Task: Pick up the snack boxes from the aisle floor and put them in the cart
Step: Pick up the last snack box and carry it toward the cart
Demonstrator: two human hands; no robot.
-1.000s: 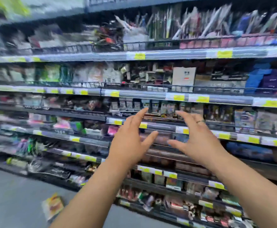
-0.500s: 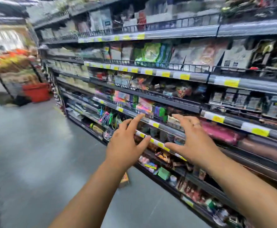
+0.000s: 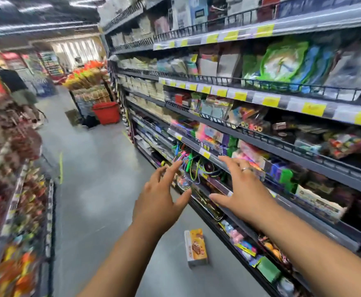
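Note:
An orange and white snack box lies on the grey aisle floor close to the foot of the right-hand shelving. My left hand and my right hand are both raised in front of me, well above the box, fingers spread and holding nothing. A ring shows on a finger of my right hand. No cart is in view.
Stocked shelving runs along the right side of the aisle and a snack rack lines the left. A red basket stands on the floor far ahead beside a display stand. A person stands at the far left end.
The view has swung left, from facing the shelves to looking down the aisle. The box on the floor has come into plain sight below my hands, which keep the same raised, spread pose.

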